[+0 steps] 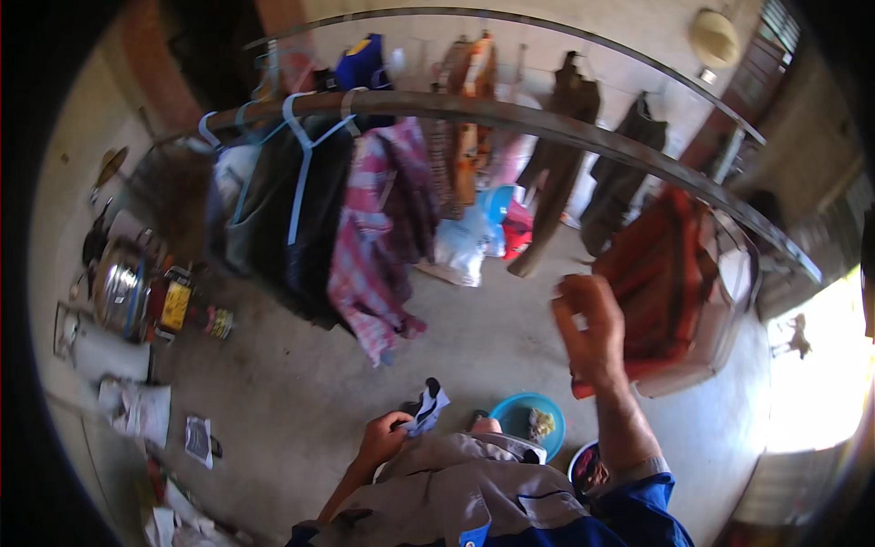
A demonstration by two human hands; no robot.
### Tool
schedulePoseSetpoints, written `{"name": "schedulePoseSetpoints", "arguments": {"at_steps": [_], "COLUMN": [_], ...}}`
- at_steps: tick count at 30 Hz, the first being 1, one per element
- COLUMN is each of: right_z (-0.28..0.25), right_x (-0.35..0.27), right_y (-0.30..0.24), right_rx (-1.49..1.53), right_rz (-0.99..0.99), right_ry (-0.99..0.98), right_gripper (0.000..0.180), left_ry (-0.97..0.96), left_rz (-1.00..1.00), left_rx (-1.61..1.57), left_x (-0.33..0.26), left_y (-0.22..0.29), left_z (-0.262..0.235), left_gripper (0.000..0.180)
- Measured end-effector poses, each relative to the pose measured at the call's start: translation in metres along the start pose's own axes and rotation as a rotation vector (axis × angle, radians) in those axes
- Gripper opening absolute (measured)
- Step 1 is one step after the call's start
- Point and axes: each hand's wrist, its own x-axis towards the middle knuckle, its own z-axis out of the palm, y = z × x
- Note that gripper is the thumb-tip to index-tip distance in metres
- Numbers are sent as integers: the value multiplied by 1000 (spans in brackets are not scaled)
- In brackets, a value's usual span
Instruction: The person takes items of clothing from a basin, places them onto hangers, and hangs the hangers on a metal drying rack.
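My left hand (381, 442) is low in front of my body, its fingers closed on a small pale-blue and black piece of cloth (428, 407). The cloth sticks up from the fingers; its exact kind does not show. My right hand (592, 324) is raised at the right, slightly blurred. Its fingers are loosely curved with a gap to the thumb, and nothing shows in them. Just beyond it hangs a red-brown garment or cover (652, 273). Left of centre, a pink plaid shirt (378, 228) and dark garments (305, 201) hang from a metal rail (510, 114).
A turquoise basin (556, 424) with a yellowish bundle stands on the floor by my body, a second basin (576, 469) beside it. Empty blue hangers (299, 164) hang on the rail. Pots (123, 287) and papers (137, 410) line the left wall. Bright light comes from the right.
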Motion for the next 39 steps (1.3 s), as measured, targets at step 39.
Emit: {"name": "schedulePoseSetpoints", "arguments": {"at_steps": [39], "right_z": [-26], "right_x": [30], "right_y": [54], "right_rx": [105], "right_rz": [265], "right_ry": [293], "right_gripper": [15], "left_ry": [33], "left_rz": [-137], "left_rx": [-126], "left_x": [-14], "left_y": [-16], "left_z": [-25], "left_gripper": [27]}}
